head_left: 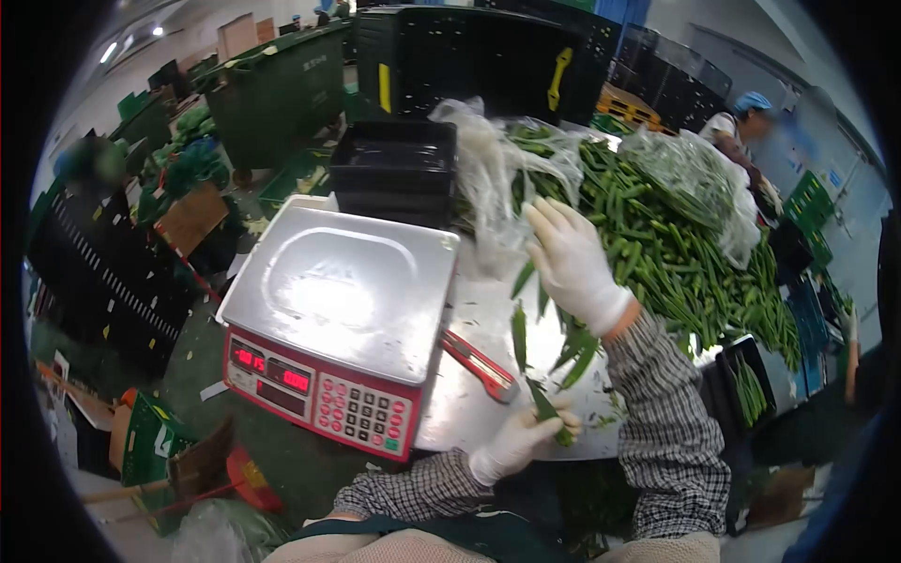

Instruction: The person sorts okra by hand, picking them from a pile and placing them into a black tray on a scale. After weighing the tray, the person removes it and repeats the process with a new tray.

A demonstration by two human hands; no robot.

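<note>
My left hand, in a white glove, is closed around the lower end of a green okra pod near the table's front edge. My right hand, also gloved, is raised over the table with its fingers stretched out and the thumb apart. Its fingertips overlap the edge of a clear plastic bag in this view. Below that hand, several loose okra pods lie on the metal tabletop. A large heap of okra spreads to the right.
A red-framed weighing scale stands on the left, with a red utility knife beside it. Black trays are stacked behind. Another black tray holds okra at the right. Across the heap is a person in a blue cap.
</note>
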